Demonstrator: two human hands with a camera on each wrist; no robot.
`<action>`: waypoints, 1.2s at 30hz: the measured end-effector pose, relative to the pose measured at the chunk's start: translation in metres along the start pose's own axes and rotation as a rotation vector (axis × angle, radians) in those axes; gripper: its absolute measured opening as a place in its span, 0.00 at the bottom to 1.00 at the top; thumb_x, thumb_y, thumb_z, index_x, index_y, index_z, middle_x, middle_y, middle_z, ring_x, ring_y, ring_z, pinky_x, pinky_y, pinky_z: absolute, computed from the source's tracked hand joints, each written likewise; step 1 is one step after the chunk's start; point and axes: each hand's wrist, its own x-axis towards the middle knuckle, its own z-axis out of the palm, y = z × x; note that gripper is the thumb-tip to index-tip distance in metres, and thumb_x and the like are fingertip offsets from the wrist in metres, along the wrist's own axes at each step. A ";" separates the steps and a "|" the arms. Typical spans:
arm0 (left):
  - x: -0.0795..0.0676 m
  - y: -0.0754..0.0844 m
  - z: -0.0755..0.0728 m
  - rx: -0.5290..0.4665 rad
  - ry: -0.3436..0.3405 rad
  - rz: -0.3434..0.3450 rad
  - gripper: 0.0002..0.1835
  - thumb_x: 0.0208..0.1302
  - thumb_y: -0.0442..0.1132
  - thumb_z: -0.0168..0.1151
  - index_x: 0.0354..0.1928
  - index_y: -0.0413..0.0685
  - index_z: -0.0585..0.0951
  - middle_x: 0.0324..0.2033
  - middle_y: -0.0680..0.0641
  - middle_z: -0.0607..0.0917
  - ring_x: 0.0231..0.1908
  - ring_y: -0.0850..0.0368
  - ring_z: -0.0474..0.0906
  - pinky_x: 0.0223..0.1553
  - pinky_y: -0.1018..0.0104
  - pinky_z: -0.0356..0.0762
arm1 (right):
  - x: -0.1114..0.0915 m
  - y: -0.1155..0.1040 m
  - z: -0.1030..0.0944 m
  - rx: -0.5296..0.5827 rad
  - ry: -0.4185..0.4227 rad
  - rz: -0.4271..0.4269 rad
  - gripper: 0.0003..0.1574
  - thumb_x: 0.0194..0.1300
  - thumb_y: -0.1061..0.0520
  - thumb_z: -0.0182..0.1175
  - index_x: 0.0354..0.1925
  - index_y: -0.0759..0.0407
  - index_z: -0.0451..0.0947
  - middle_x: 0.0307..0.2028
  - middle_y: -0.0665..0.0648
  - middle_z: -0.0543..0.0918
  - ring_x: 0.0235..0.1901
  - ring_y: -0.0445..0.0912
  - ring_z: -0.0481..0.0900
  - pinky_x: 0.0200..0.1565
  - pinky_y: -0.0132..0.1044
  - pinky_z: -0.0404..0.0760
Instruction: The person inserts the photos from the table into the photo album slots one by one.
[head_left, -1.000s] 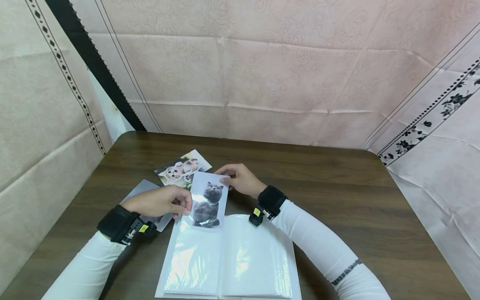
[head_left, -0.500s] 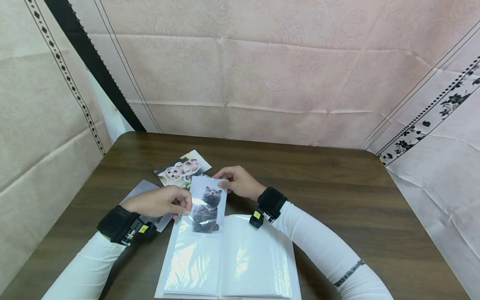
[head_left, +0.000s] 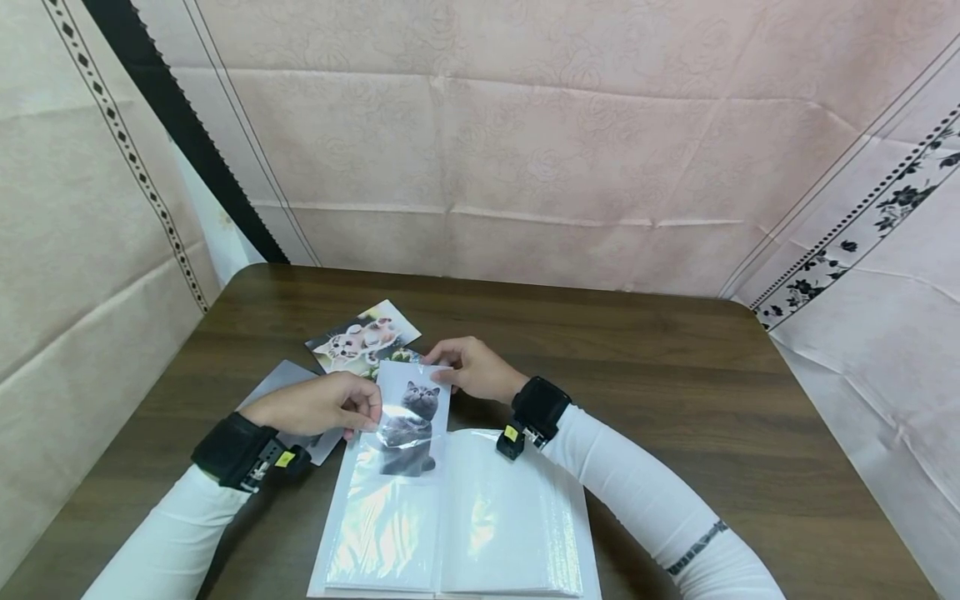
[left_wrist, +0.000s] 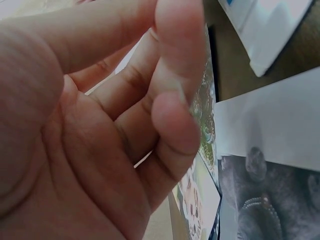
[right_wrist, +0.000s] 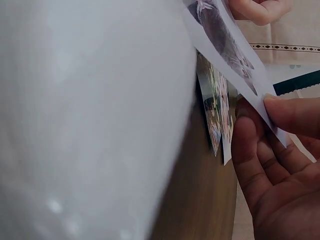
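Note:
A photo of a grey cat (head_left: 408,412) stands at the top of the left page of an open photo album (head_left: 513,517). Its lower part lies behind the shiny clear pocket (head_left: 386,533). My right hand (head_left: 480,368) pinches the photo's upper right corner between thumb and fingers, as the right wrist view also shows on the photo (right_wrist: 250,85). My left hand (head_left: 322,402) has its fingers curled at the left edge of the photo and pinches the pocket's upper edge there; the exact contact is partly hidden by the fingers.
Beyond the album, a kitten photo (head_left: 360,340) lies on the brown wooden table (head_left: 637,358), with another photo partly covered beside it. A grey-backed card (head_left: 281,379) lies under my left hand. Patterned cloth (head_left: 525,150) hangs behind the table.
The cat photo has slid down toward me, deeper into the pocket, with my right hand moving along with it. My left hand has stayed almost in place.

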 end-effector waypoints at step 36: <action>0.001 -0.004 0.000 0.029 -0.006 0.008 0.05 0.65 0.42 0.60 0.37 0.50 0.79 0.27 0.48 0.81 0.26 0.52 0.77 0.32 0.57 0.80 | -0.009 -0.002 0.006 -0.029 -0.046 0.042 0.18 0.62 0.62 0.62 0.52 0.59 0.80 0.47 0.56 0.84 0.30 0.50 0.78 0.36 0.45 0.81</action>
